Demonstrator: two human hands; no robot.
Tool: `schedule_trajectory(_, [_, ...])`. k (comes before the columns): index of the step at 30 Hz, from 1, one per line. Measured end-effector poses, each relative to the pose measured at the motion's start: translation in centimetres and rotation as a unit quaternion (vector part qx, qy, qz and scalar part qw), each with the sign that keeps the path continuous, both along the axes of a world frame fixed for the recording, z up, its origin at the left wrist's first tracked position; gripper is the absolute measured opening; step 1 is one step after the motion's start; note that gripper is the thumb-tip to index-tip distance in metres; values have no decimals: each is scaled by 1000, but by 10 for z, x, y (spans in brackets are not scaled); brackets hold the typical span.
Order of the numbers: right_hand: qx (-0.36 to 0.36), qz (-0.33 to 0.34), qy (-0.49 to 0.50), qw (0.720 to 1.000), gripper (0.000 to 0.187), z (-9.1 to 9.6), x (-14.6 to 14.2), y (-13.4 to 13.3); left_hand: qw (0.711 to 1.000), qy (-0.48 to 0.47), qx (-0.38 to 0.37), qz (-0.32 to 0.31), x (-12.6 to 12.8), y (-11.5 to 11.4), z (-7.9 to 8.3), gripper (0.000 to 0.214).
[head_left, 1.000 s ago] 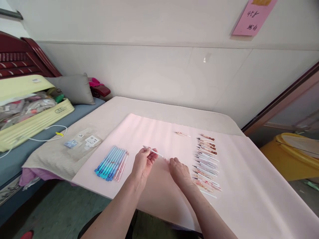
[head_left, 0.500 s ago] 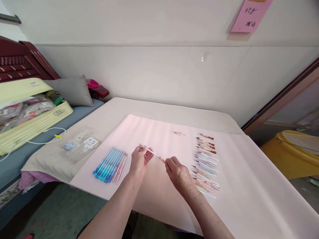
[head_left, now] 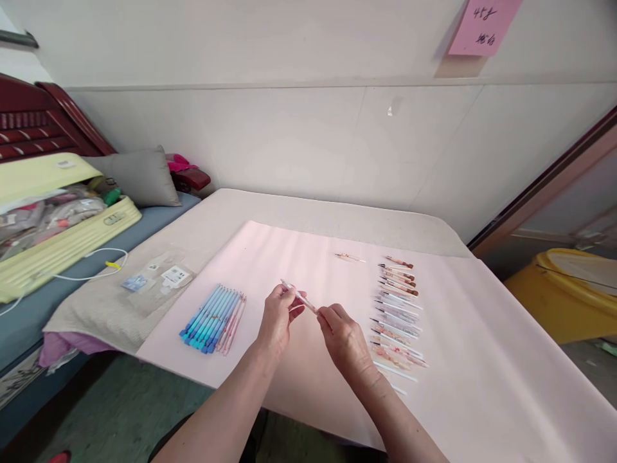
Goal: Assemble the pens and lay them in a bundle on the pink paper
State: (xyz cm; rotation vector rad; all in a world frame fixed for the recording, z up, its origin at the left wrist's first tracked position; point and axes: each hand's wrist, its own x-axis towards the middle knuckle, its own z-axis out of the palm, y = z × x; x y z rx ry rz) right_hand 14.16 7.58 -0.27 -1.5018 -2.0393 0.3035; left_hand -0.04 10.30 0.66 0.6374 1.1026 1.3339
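A slim white and pink pen (head_left: 307, 301) is held slantwise above the table in both my hands. My left hand (head_left: 278, 316) is closed on its upper left end, with the tip poking out past the thumb. The fingers of my right hand (head_left: 343, 335) pinch its lower right end, hiding that part. To the left lies a row of blue pens (head_left: 212, 318), with a few pink pens (head_left: 234, 326) alongside. On the right, pen parts in brown, clear and pink (head_left: 398, 315) and white sticks (head_left: 395, 371) form a column.
Pale pink sheeting (head_left: 294, 247) covers the table. One pen piece (head_left: 350, 258) lies apart near the back. Clear plastic packaging (head_left: 159, 276) is at the left. Beyond stand a bed with a grey pillow (head_left: 139, 177) and a yellow case (head_left: 67, 238). A yellow bin (head_left: 562, 296) stands right.
My left hand has moved right, closer to my right hand. The white length that showed between them is shorter, and more of the pink patterned barrel shows there.
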Motion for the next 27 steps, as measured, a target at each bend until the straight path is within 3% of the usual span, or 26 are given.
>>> schedule_trajectory(3, [-68,1,114,991,24,4,2,2,1000,-2,14,-8,1,-2,2,27])
schedule_trajectory(6, [-167,-16,244,955,20,5,3,3,1000,1,24,-18,0,-2,3,27])
schedule_trajectory(8, [-193,-37,284,938,22,4,2,4,1000,4,18,-17,1,-1,2,27])
schedule_trajectory(15, [-114,-58,233,964,18,2,-1,2,1000,-4,10,-2,3,-2,-1,24])
schedule_trajectory(22, [-148,-56,239,958,17,1,-2,2,999,-35,9,-11,4,-3,2,26])
schedule_trajectory(27, [-167,-46,264,949,17,3,-8,1,998,11,5,54,0,0,0,27])
